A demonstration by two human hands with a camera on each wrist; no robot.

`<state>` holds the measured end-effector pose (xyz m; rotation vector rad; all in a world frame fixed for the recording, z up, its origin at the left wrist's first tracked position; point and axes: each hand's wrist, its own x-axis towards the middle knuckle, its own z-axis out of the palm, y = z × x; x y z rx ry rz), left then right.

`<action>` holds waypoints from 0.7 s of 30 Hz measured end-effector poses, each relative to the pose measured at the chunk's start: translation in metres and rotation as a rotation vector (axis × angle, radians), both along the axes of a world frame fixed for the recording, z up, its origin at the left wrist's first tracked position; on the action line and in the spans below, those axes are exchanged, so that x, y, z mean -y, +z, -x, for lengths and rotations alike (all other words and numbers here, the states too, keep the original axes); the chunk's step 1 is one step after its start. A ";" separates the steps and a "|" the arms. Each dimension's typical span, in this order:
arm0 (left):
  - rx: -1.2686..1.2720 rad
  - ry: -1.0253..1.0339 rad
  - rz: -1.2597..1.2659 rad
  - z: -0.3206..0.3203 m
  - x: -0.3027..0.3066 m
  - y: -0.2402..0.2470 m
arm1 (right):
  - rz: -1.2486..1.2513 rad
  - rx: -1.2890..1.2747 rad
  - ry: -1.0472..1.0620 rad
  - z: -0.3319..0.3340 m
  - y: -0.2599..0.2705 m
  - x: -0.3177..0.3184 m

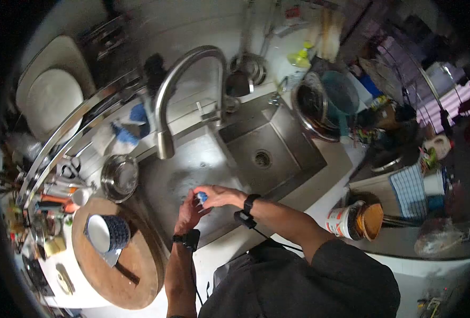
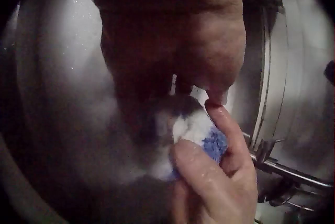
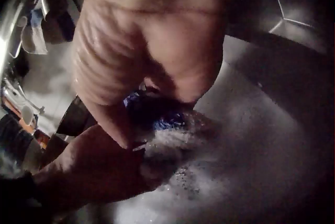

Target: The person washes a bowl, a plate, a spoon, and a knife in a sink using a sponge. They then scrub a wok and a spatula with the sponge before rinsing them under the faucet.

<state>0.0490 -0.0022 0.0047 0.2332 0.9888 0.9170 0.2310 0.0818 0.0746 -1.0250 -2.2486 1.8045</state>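
Over the left sink basin (image 1: 160,180), both hands meet close together. My right hand (image 1: 218,195) pinches a small blue-and-white scrubbing sponge (image 2: 214,144) between thumb and fingers. White suds cover part of it. My left hand (image 1: 189,216) is right beside the sponge, its fingers pointing up toward the right hand. In the left wrist view its fingers are dark and blurred behind the sponge, and I cannot tell whether they hold something. Foam clings around the fingertips in the right wrist view, where the sponge's blue side (image 3: 170,123) shows under the right hand.
A tall curved faucet (image 1: 163,143) arches over the basin. The second basin with a drain (image 1: 262,158) lies to the right. Left of the sink are a metal bowl (image 1: 119,177) and a round wooden board (image 1: 94,265) bearing stacked bowls (image 1: 113,233). A white tub (image 1: 341,220) stands at right.
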 end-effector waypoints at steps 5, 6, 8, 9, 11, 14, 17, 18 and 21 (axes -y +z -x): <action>-0.093 0.038 -0.036 -0.022 -0.011 -0.004 | -0.342 0.140 -0.116 -0.021 -0.048 -0.005; -0.249 -0.061 -0.106 -0.023 -0.014 0.004 | -0.443 0.079 -0.147 -0.028 -0.059 -0.012; -0.404 -0.131 -0.149 -0.029 -0.025 0.020 | -0.323 0.138 -0.216 -0.042 -0.030 -0.020; -0.402 -0.110 -0.126 -0.036 -0.032 0.029 | -0.308 0.106 -0.206 -0.050 -0.015 -0.027; -0.412 -0.094 -0.116 -0.048 -0.046 0.044 | -0.388 0.040 -0.272 -0.062 -0.005 -0.035; -0.405 -0.050 -0.096 -0.071 -0.062 0.056 | -0.401 0.063 -0.280 -0.079 0.021 -0.051; -0.382 -0.084 -0.123 -0.079 -0.067 0.057 | -0.352 0.013 -0.362 -0.096 0.029 -0.057; -0.332 -0.087 -0.140 -0.087 -0.066 0.051 | -0.376 0.066 -0.366 -0.103 0.016 -0.058; 0.039 -0.046 -0.372 -0.089 -0.052 0.010 | -0.449 0.296 -0.260 -0.129 -0.017 -0.055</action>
